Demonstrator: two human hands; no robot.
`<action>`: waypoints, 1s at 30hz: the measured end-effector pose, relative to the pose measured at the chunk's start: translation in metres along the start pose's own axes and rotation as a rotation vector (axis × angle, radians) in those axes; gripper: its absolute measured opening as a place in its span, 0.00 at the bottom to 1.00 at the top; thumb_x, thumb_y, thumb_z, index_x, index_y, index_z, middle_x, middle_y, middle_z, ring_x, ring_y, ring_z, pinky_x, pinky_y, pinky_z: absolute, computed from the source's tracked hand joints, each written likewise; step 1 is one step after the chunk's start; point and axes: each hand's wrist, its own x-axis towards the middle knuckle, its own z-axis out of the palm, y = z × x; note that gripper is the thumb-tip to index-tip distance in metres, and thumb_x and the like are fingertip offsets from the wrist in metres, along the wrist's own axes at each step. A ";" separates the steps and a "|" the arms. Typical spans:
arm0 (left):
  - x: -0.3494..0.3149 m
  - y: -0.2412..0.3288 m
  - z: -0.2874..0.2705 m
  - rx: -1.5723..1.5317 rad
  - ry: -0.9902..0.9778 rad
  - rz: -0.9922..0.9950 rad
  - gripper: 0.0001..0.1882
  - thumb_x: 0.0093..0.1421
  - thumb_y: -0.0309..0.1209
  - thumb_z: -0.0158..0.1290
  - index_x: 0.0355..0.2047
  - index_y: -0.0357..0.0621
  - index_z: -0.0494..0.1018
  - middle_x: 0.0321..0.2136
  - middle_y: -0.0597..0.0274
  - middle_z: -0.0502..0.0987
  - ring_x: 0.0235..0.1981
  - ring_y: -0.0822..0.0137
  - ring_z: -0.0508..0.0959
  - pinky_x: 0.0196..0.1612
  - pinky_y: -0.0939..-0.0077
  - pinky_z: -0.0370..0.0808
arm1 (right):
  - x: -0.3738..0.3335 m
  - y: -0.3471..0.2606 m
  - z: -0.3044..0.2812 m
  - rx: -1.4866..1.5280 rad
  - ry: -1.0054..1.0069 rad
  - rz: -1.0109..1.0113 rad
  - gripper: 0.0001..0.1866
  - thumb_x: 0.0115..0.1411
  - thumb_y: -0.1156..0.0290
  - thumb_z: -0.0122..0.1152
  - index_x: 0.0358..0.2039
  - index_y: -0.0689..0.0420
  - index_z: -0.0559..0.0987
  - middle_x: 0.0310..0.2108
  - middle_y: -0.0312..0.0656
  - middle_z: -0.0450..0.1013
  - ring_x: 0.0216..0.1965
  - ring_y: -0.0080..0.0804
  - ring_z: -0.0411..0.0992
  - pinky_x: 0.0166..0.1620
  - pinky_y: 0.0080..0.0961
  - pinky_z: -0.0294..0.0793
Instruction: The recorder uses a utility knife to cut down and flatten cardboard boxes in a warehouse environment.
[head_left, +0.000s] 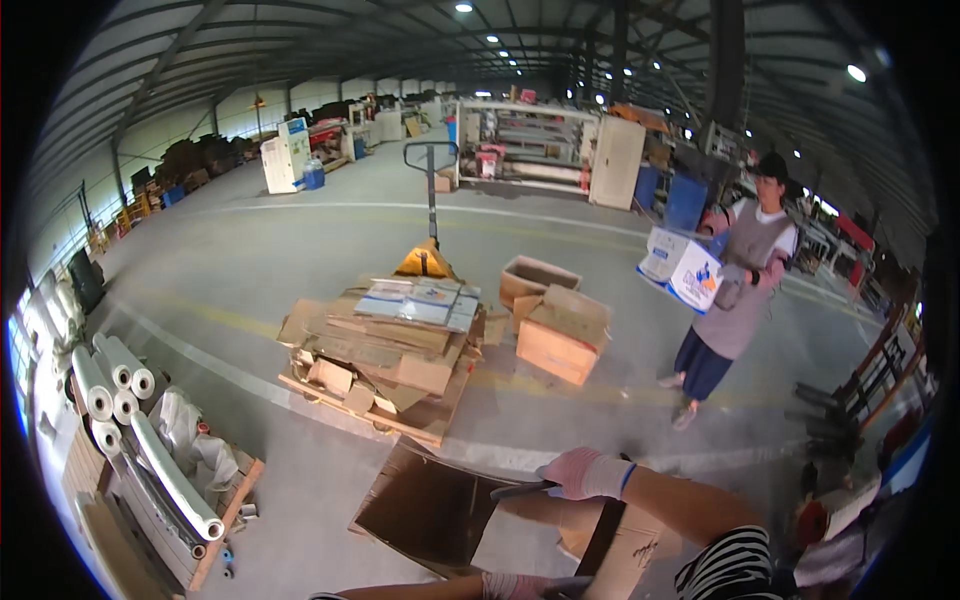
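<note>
A brown cardboard box (pixel 425 505) stands in front of me on the floor, its top open and its inside bare. My right hand (pixel 585 472), in a pink and white knit glove, is closed at the box's upper edge. A dark grey narrow strip (pixel 522 490) juts leftward from its fingers; glove finger or tool, I cannot tell. At the lower picture edge my left hand (pixel 520 587), gloved alike, is closed at the box's near side, its dark fingertips partly cut off. A loose-looking flap (pixel 625 555) with handwriting stands beside the hands.
A wooden pallet (pixel 410 428) on a yellow pallet jack (pixel 426 262) bears flattened cardboard. Two open cartons, one nearer (pixel 560 345) and one behind (pixel 535 275), stand right of it. A co-worker (pixel 745 270) holds a white printed box (pixel 682 268). Film rolls (pixel 178 480) lie at left.
</note>
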 end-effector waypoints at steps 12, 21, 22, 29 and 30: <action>-0.186 0.060 -0.248 1.145 0.222 -0.057 0.14 0.55 0.52 0.54 0.27 0.59 0.79 0.28 0.63 0.80 0.30 0.57 0.79 0.36 0.59 0.74 | 0.106 0.032 -0.042 -0.030 -0.033 0.205 0.19 0.57 0.53 0.56 0.46 0.48 0.75 0.40 0.49 0.76 0.43 0.52 0.74 0.45 0.45 0.73; -0.245 0.099 -0.381 1.471 0.393 -0.117 0.17 0.56 0.53 0.52 0.24 0.56 0.77 0.22 0.63 0.77 0.27 0.56 0.79 0.28 0.58 0.74 | 0.121 0.061 -0.095 0.133 0.159 0.327 0.21 0.58 0.51 0.56 0.48 0.47 0.75 0.36 0.48 0.76 0.40 0.50 0.75 0.44 0.44 0.73; -0.243 0.099 -0.392 1.486 0.443 -0.103 0.17 0.56 0.54 0.52 0.23 0.56 0.76 0.22 0.63 0.76 0.27 0.56 0.79 0.28 0.58 0.74 | 0.130 0.062 -0.100 0.135 0.150 0.324 0.21 0.58 0.51 0.56 0.48 0.47 0.75 0.36 0.48 0.76 0.40 0.50 0.75 0.44 0.44 0.73; -0.201 0.133 -0.521 1.596 0.293 -0.321 0.05 0.52 0.31 0.51 0.26 0.54 0.77 0.24 0.58 0.78 0.29 0.55 0.80 0.29 0.58 0.77 | 0.245 0.217 -0.168 0.099 0.339 0.626 0.25 0.59 0.46 0.50 0.36 0.57 0.79 0.32 0.56 0.76 0.37 0.57 0.76 0.41 0.46 0.74; -0.198 0.132 -0.542 1.659 0.345 -0.260 0.05 0.52 0.31 0.51 0.25 0.55 0.77 0.23 0.59 0.77 0.27 0.56 0.80 0.29 0.59 0.77 | 0.272 0.236 -0.181 -0.093 0.557 0.478 0.23 0.58 0.48 0.52 0.34 0.57 0.80 0.31 0.55 0.77 0.36 0.56 0.76 0.40 0.45 0.75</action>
